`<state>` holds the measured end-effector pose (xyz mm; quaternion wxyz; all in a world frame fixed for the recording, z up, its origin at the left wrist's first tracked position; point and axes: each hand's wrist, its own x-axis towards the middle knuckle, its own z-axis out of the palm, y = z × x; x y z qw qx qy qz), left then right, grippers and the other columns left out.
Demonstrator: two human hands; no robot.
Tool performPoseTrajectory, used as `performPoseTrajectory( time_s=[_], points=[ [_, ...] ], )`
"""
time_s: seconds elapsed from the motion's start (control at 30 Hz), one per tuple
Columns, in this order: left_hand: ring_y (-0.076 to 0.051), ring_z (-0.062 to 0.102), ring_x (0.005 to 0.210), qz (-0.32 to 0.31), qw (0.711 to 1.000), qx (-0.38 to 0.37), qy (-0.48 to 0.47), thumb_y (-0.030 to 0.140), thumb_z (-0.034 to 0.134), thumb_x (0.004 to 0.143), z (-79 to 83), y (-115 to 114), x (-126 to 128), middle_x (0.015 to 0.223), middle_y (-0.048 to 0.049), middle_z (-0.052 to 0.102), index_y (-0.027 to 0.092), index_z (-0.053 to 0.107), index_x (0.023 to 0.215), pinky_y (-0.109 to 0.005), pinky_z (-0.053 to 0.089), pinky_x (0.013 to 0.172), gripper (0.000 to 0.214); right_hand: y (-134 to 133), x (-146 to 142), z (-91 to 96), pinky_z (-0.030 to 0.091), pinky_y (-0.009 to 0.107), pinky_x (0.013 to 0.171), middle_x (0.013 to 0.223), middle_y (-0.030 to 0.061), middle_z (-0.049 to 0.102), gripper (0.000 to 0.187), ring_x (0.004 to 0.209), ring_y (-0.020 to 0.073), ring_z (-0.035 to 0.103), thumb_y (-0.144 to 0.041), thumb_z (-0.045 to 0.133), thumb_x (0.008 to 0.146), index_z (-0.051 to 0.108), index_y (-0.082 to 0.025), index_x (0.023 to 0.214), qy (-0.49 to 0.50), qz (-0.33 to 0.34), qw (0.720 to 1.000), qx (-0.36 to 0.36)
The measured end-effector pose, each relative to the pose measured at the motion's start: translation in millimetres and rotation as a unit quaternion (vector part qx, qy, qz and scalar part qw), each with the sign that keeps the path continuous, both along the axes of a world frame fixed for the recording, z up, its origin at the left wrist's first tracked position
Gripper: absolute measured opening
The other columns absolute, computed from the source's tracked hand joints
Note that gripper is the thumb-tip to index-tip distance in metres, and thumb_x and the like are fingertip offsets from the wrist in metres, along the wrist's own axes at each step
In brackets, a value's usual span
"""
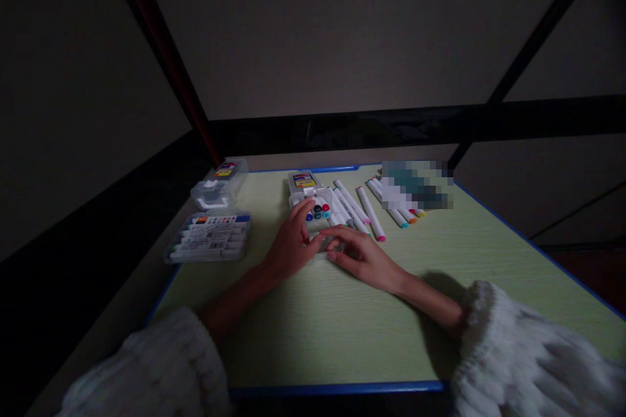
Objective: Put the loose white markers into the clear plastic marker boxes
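Note:
A clear plastic marker case (313,205) lies open in the middle of the pale green table (342,326). Several markers with coloured caps stand in it. My left hand (291,247) rests at the case's near left side, fingers curled against it. My right hand (364,257) lies just to the right, fingers bent toward the case's near edge and touching the left fingertips. What the fingers pinch is hidden. Loose white markers (364,208) with pink, blue and orange tips lie fanned to the right of the case.
At the table's left edge a second clear case (210,236) full of markers lies flat, with a shut clear case (220,184) behind it. A blurred patch covers something at the back right. A dark metal frame runs behind the table. White knitted sleeves cover both forearms.

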<state>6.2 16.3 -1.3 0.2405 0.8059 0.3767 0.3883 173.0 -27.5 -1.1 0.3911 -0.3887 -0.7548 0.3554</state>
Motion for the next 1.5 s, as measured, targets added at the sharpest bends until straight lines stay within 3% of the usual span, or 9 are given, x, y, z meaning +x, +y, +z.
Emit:
performPoseTrajectory(
  time_s=[0.27, 0.57, 0.8, 1.03, 1.13, 1.3, 1.5],
  points=[
    [-0.003, 0.041, 0.05, -0.004, 0.999, 0.04, -0.028, 0.013, 0.05, 0.072, 5.4, -2.2, -3.2, 0.127, -0.0118, 0.044, 0.016, 0.047, 0.114, -0.023, 0.045, 0.053, 0.043, -1.7, 0.3, 0.2, 0.044, 0.025, 0.058, 0.089, 0.0054, 0.06, 0.028, 0.076, 0.0148, 0.056, -0.022, 0.051, 0.081, 0.051, -0.017, 0.109, 0.006, -0.009, 0.999, -0.032],
    [-0.003, 0.042, 0.049, 0.007, 0.992, 0.113, -0.047, 0.013, 0.048, 0.076, 14.0, 0.5, -12.1, 0.101, -0.0039, 0.056, 0.016, 0.056, 0.087, -0.018, 0.04, 0.051, 0.014, -1.4, 1.4, -1.4, 0.045, 0.027, 0.061, 0.09, 0.0075, 0.059, 0.029, 0.082, 0.0174, 0.056, -0.021, 0.05, 0.081, 0.051, -0.015, 0.109, -0.002, -0.019, 1.0, -0.021],
    [-0.003, 0.04, 0.047, -0.002, 0.988, 0.153, -0.013, 0.012, 0.047, 0.077, 12.6, 0.9, -16.1, 0.082, -0.0003, 0.054, 0.015, 0.055, 0.084, -0.017, 0.036, 0.047, 0.011, -1.5, 3.0, -0.8, 0.044, 0.025, 0.06, 0.089, 0.0055, 0.057, 0.026, 0.08, 0.0157, 0.055, -0.019, 0.05, 0.08, 0.052, -0.017, 0.106, -0.02, -0.021, 1.0, -0.003],
    [-0.007, 0.039, 0.049, -0.029, 0.981, 0.183, 0.064, 0.014, 0.043, 0.082, 11.1, -3.0, -19.0, 0.059, 0.0037, 0.043, 0.015, 0.05, 0.064, -0.018, 0.031, 0.047, 0.019, -1.1, 3.9, -2.2, 0.043, 0.024, 0.058, 0.095, 0.0066, 0.057, 0.025, 0.08, 0.0151, 0.054, -0.016, 0.05, 0.08, 0.053, -0.017, 0.104, -0.034, -0.021, 0.999, 0.021],
    [-0.008, 0.04, 0.049, -0.028, 0.963, 0.243, 0.11, 0.014, 0.042, 0.083, 8.7, -1.8, -21.2, 0.056, 0.003, 0.043, 0.016, 0.046, 0.059, -0.02, 0.03, 0.048, 0.024, -1.1, 4.0, -1.9, 0.044, 0.024, 0.059, 0.098, 0.0075, 0.058, 0.023, 0.083, 0.0158, 0.055, -0.016, 0.05, 0.08, 0.054, -0.017, 0.102, -0.042, -0.019, 0.999, 0.022],
    [-0.011, 0.046, 0.05, 0.008, 0.911, 0.361, 0.197, 0.017, 0.043, 0.083, 6.5, 1.3, -26.2, 0.055, 0.0006, 0.05, 0.016, 0.049, 0.058, -0.023, 0.032, 0.05, 0.026, -1.2, 4.0, -0.2, 0.044, 0.024, 0.06, 0.101, 0.0086, 0.058, 0.023, 0.087, 0.0165, 0.056, -0.014, 0.05, 0.08, 0.055, -0.016, 0.102, -0.043, -0.014, 0.999, 0.029],
    [-0.009, 0.044, 0.041, 0.025, 0.882, 0.406, 0.236, 0.018, 0.043, 0.084, 2.3, 3.1, -28.5, 0.049, 0.0012, 0.052, 0.016, 0.05, 0.053, -0.024, 0.028, 0.045, 0.032, -1.1, 4.7, 0.6, 0.045, 0.026, 0.064, 0.101, 0.008, 0.058, 0.02, 0.089, 0.0166, 0.056, -0.012, 0.049, 0.08, 0.055, -0.017, 0.098, -0.044, -0.003, 0.998, 0.055]
  ],
)
